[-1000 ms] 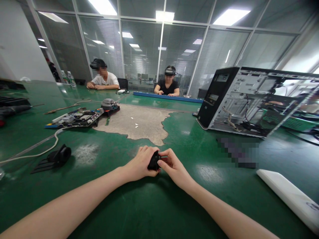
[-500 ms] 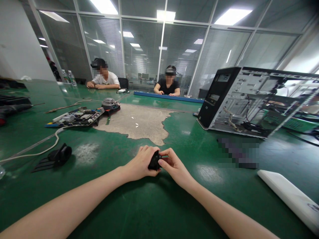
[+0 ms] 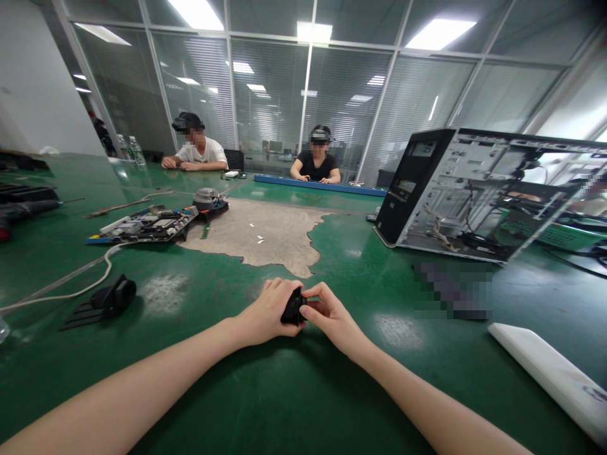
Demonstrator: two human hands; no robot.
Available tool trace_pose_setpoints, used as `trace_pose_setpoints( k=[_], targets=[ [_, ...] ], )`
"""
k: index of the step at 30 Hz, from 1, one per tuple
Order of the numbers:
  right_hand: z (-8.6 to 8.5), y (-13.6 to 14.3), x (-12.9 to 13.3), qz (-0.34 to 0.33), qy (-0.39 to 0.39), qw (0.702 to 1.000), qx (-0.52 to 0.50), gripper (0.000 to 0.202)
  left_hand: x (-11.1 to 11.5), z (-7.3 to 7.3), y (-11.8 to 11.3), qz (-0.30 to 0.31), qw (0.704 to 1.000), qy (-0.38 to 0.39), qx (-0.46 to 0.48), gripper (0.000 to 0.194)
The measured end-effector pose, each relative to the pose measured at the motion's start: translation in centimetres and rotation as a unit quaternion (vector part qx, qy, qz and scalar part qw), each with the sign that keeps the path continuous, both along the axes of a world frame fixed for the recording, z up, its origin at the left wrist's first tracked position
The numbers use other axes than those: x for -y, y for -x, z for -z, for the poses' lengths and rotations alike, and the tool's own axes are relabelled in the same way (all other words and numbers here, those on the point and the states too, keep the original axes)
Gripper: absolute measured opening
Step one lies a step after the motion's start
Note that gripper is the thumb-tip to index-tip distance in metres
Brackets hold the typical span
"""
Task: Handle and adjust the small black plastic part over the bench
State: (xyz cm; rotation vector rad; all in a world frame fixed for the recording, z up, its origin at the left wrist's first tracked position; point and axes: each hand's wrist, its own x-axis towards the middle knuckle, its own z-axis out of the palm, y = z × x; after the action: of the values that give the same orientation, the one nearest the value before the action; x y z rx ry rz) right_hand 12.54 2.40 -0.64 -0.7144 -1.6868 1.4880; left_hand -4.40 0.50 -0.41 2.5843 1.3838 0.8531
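Between my hands, above the green table (image 3: 284, 392), is a small black part (image 3: 291, 308) with a round, ring-like end on its right side. Its exact kind does not show. My left hand (image 3: 271, 308) is wrapped round its body from the left. From the right, my right hand (image 3: 332, 314) pinches the round end with thumb and fingertips. Much of the part is covered by my fingers. Off to the left lies a black plastic piece (image 3: 107, 298) with a round collar and slatted fins.
An opened computer case (image 3: 412, 189) stands at the right, with a white block (image 3: 545, 373) nearer me. A circuit board (image 3: 147, 224) and a heatsink fan (image 3: 208, 199) lie left of centre. A white cable (image 3: 107, 268) crosses the left side. Two people sit across the table.
My hands and the black part stay nearly in place. The whole view has shifted very slightly.
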Motion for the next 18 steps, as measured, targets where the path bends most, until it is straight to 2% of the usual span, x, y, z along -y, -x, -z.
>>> trace_pose_setpoints(
  k=[5, 9, 14, 18],
  targets=[
    [-0.14, -0.11, -0.09, -0.014, 0.007, 1.0, 0.022, 0.032, 0.09, -0.14, 0.03, 0.005, 1.0, -0.001, -0.002, 0.051],
    [-0.05, -0.25, 0.22, -0.042, 0.006, 0.999, -0.009, 0.03, 0.03, -0.01, 0.07, 0.002, 1.0, -0.001, -0.006, 0.054],
    [0.25, 0.01, 0.13, -0.007, -0.008, 1.0, -0.003, 0.023, 0.0, -0.01, 0.06, 0.003, 1.0, -0.01, -0.003, 0.054],
    [0.11, 0.03, 0.01, 0.005, -0.014, 1.0, 0.02, 0.027, 0.04, -0.11, 0.03, 0.005, 1.0, -0.003, -0.007, 0.052]
  ],
)
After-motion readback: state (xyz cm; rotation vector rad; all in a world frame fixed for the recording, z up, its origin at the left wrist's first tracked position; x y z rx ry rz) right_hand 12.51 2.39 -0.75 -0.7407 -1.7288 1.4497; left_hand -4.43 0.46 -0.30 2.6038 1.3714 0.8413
